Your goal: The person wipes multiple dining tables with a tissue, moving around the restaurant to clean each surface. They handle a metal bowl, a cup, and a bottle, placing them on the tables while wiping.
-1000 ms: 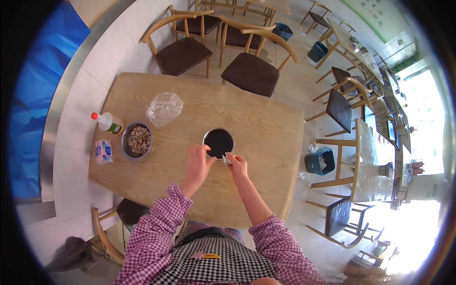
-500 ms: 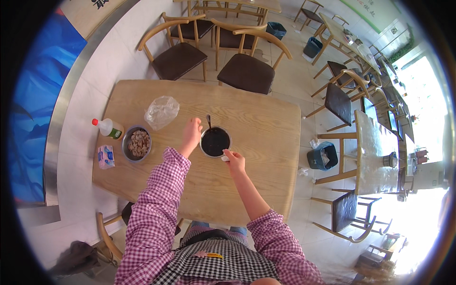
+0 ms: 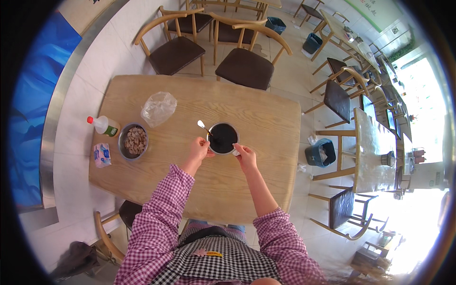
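Observation:
A round cup with a pale rim, filled with dark liquid [image 3: 223, 137], stands on the wooden table in front of me. A spoon [image 3: 201, 124] leans in it, its handle sticking out past the far left rim. My left hand [image 3: 198, 149] is closed on the cup's near left rim, fingertips pinching the edge. At the near right side, my right hand [image 3: 245, 156] grips a small white part of the cup that looks like its handle. To the left lie a metal bowl [image 3: 121, 148] of pale, brownish chopped pieces and a crumpled clear plastic bag [image 3: 159, 109].
A red-capped bottle [image 3: 105, 126] and a tissue pack [image 3: 102, 155] stand by the table's left edge. Chairs [image 3: 244, 70] line the far side; another chair [image 3: 130, 213] is near my left. A lined bin [image 3: 320, 153] stands on the floor to the right.
My left hand has come down from beside the spoon to the cup's near left rim. The spoon handle now leans left. Cup and right hand sit slightly further right.

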